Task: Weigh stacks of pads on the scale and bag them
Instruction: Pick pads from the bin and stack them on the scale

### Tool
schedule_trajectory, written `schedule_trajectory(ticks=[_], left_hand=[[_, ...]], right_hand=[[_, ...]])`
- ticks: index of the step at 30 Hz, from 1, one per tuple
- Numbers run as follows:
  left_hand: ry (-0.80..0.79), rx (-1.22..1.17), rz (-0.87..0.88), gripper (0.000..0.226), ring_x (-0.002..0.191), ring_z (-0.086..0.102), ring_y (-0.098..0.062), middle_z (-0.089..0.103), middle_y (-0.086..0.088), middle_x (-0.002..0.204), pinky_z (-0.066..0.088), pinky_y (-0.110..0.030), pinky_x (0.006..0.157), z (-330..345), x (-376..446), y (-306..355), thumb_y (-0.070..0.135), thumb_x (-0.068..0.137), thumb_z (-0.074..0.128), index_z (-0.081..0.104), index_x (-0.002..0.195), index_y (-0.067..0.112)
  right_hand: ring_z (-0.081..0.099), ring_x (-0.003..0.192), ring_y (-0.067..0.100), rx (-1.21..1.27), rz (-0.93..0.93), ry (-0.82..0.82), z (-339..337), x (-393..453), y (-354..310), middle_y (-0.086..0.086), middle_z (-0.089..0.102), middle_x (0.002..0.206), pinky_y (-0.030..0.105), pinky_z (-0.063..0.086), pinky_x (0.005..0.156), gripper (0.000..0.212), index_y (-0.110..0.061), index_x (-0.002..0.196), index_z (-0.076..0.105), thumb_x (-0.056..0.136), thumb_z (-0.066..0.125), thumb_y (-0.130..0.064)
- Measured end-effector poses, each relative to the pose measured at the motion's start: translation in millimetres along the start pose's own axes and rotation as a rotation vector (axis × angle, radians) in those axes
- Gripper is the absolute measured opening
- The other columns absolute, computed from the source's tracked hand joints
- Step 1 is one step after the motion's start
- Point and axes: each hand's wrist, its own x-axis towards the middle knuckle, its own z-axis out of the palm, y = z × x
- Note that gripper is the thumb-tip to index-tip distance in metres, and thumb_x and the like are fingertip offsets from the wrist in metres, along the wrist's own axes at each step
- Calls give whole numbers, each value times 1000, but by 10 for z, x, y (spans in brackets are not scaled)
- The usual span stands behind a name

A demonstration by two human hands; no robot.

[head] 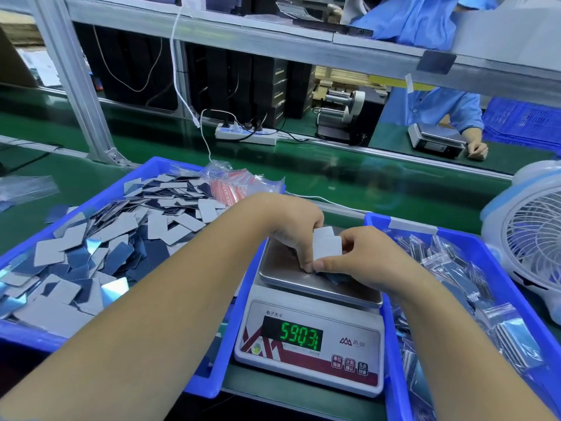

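A white electronic scale stands between two blue bins, its green display lit. Over its steel pan both hands hold a small stack of grey pads. My left hand grips the stack from the left, fingers curled round its edge. My right hand pinches it from the right, thumb at the lower corner. The stack's lower edge rests on or just above the pan; I cannot tell which. Loose grey and blue pads fill the left blue bin.
A bundle of red-striped zip bags lies at the left bin's far corner. The right blue bin holds several bagged pads. A white fan stands at the right. Across the green conveyor, another person's hand rests by a second scale.
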Motion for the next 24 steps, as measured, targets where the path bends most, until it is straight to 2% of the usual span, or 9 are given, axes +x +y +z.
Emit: schedule_trajectory(ticks=[2, 4, 8, 10, 13, 16, 18, 21, 24], left_hand=[[40, -43, 16, 53, 82, 54, -8, 56, 12, 94, 40, -29, 60, 38, -30, 0, 37, 68, 89, 53, 105, 26], [63, -97, 37, 55, 88, 57, -14, 57, 10, 97, 42, -29, 62, 69, -59, -9, 31, 70, 89, 51, 109, 26], [112, -273, 115, 52, 92, 59, -12, 60, 9, 103, 50, -29, 72, 149, -134, -75, 20, 73, 86, 51, 112, 26], [166, -439, 162, 47, 82, 61, -4, 63, 10, 98, 51, -22, 67, 215, -190, -136, 11, 76, 81, 52, 109, 28], [219, -641, 204, 38, 68, 54, -1, 62, 12, 89, 45, -15, 61, 328, -276, -209, 6, 82, 70, 52, 103, 33], [268, -648, 188, 36, 78, 57, -5, 64, 10, 96, 49, -24, 72, 440, -274, -232, 4, 85, 61, 56, 108, 32], [285, -644, 180, 43, 93, 61, -6, 64, 11, 106, 50, -24, 82, 477, -254, -221, 1, 84, 55, 56, 115, 31], [323, -613, 177, 45, 110, 55, -11, 58, 10, 119, 47, -30, 92, 511, -227, -182, 3, 84, 52, 49, 118, 32], [388, -607, 178, 49, 111, 50, -14, 48, 9, 120, 43, -31, 91, 545, -186, -88, 3, 85, 51, 41, 119, 37]], right_hand=[[66, 76, 14, 9, 16, -7, -3, 5, -20, -5, 72, 76, 37, 54, 68, 47, -20, 81, 71, 57, 87, -58], [67, 76, 14, 15, 9, -23, -7, 3, -28, -7, 73, 75, 38, 55, 71, 42, -23, 81, 73, 60, 86, -57], [63, 66, 8, 5, -54, 7, 5, -10, -10, -11, 70, 66, 30, 51, 60, 31, -27, 75, 72, 64, 85, -52], [57, 62, 5, -21, -133, 137, 23, 9, 6, -13, 65, 62, 18, 41, 53, 29, -26, 72, 67, 64, 85, -47], [54, 67, 3, -40, -212, 252, 62, 32, -4, -11, 62, 62, 17, 39, 55, 31, -25, 71, 62, 65, 85, -44], [53, 68, 3, -85, -227, 185, 152, 32, -21, -10, 62, 69, 18, 40, 57, 33, -27, 76, 59, 66, 82, -50], [55, 74, 3, -84, -230, 163, 192, 38, -20, -12, 63, 77, 23, 44, 63, 35, -29, 85, 59, 68, 80, -52], [52, 71, 0, -37, -238, 217, 237, 59, -29, -15, 59, 75, 13, 37, 60, 31, -30, 87, 57, 72, 80, -44], [50, 69, -7, 13, -210, 285, 239, 86, -22, -19, 58, 73, 8, 36, 61, 29, -32, 88, 57, 73, 82, -31]])
